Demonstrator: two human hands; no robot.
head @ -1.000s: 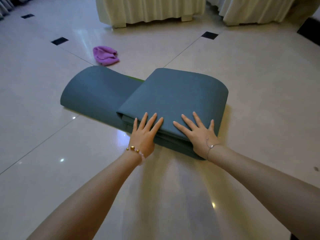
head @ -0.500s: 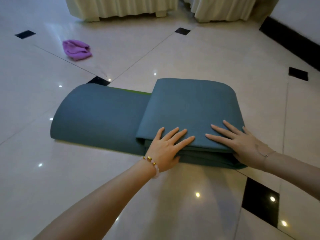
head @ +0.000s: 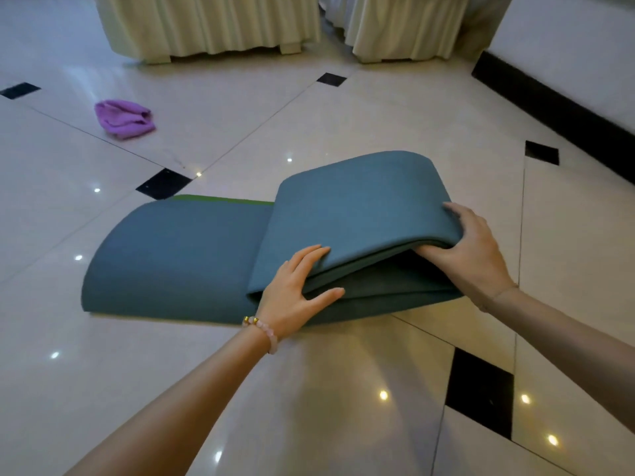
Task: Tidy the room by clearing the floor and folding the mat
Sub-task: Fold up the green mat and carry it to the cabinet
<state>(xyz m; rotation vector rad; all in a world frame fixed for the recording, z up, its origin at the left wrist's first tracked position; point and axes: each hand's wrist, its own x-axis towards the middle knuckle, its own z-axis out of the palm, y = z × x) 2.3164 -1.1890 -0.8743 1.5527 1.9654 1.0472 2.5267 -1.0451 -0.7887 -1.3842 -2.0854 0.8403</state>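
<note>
A teal mat with a green underside lies partly folded on the glossy tile floor. Its right part is a stack of folded layers, and the top layers are raised off the lower ones. My left hand holds the near edge of the raised layers, fingers along the edge and thumb beneath. At the stack's right end, my right hand grips those layers with fingers over the top and thumb underneath.
A crumpled purple cloth lies on the floor at the far left. Two pieces of furniture with pale skirts stand at the back. A wall with a black baseboard runs along the right.
Both hands lay flat on top of the folded stack before. Now they have taken hold of its top layers and raised them. My right hand has moved to the stack's right end.
</note>
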